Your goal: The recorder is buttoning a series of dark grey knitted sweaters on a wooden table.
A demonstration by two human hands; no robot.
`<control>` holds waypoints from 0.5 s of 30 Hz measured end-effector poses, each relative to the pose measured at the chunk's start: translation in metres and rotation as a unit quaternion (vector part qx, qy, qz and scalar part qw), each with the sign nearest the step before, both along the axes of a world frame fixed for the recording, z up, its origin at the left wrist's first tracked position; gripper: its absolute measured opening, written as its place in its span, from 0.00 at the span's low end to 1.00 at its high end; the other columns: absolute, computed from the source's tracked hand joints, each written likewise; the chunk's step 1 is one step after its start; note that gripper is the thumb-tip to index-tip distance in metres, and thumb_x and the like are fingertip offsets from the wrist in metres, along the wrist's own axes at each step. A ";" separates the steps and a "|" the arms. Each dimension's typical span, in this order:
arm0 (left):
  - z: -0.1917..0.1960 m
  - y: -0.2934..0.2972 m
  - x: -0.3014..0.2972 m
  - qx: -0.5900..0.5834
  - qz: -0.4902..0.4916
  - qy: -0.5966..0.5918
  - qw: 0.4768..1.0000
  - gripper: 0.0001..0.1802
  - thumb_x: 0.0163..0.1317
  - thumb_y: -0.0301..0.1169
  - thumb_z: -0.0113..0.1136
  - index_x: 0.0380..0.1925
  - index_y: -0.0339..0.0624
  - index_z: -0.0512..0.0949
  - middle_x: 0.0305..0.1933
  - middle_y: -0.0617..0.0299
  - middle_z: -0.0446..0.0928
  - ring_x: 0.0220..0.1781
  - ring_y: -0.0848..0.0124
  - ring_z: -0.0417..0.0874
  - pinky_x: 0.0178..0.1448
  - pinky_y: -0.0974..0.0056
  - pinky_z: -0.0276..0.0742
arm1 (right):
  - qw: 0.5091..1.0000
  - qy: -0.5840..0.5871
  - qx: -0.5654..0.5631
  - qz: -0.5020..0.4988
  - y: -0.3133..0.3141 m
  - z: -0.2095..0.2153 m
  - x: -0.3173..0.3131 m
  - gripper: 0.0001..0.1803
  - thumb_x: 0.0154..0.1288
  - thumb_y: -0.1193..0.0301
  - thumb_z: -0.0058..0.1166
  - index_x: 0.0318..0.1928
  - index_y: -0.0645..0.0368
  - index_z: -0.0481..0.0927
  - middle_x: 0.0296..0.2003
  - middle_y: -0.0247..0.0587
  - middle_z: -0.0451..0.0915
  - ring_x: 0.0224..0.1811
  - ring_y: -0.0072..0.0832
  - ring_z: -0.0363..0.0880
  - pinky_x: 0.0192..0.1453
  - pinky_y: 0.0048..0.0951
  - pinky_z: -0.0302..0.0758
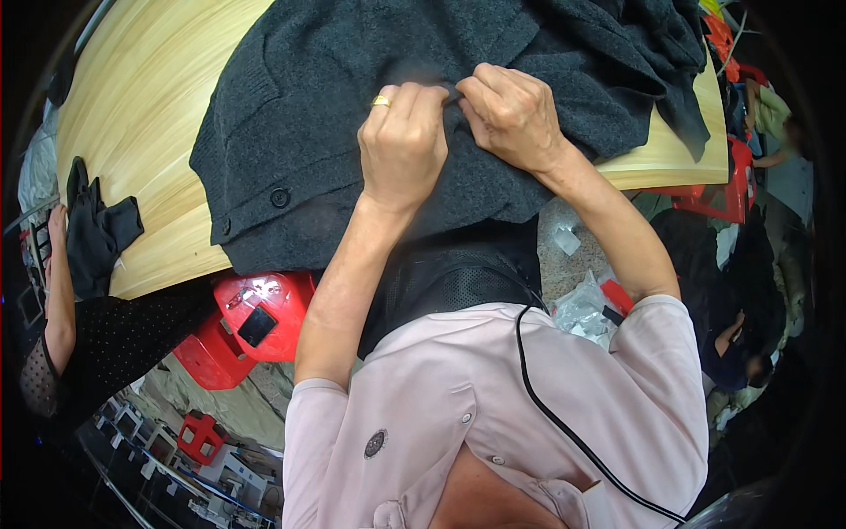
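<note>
- Dark grey knit garment (352, 97) spread over wooden tabletop (132, 115), upper centre of frame.
- Left hand (403, 145) and right hand (511, 115), frame centre, knuckles nearly touching, both clenched, pinching its fabric.
- Black cloth (97, 231) at left edge.

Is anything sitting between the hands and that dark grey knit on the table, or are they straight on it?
Nothing visible is in the way. Both the left hand and right hand pinch the dark grey knit garment directly, close together, on the wooden table.

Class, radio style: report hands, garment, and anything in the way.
Left hand and right hand both pinching dark grey knit garment. Garment spread on wooden table. Nothing between the hands.
</note>
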State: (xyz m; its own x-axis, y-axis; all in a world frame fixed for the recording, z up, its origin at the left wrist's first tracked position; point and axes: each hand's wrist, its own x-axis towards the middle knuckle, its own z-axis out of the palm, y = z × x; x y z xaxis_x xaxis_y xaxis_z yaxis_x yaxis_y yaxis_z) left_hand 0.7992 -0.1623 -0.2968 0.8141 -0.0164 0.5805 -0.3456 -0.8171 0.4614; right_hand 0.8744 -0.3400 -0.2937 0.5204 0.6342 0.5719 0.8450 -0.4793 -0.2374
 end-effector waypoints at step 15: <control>0.024 0.053 -0.086 0.187 -0.022 0.214 0.958 0.47 0.73 0.55 0.70 0.86 0.47 0.69 0.92 0.48 0.61 0.93 0.46 0.58 0.91 0.37 0.54 | 0.983 0.072 -0.082 -0.145 -0.041 0.029 -0.058 0.24 0.69 0.59 0.76 0.63 0.53 0.90 0.65 0.45 0.83 0.72 0.42 0.79 0.81 0.58 0.65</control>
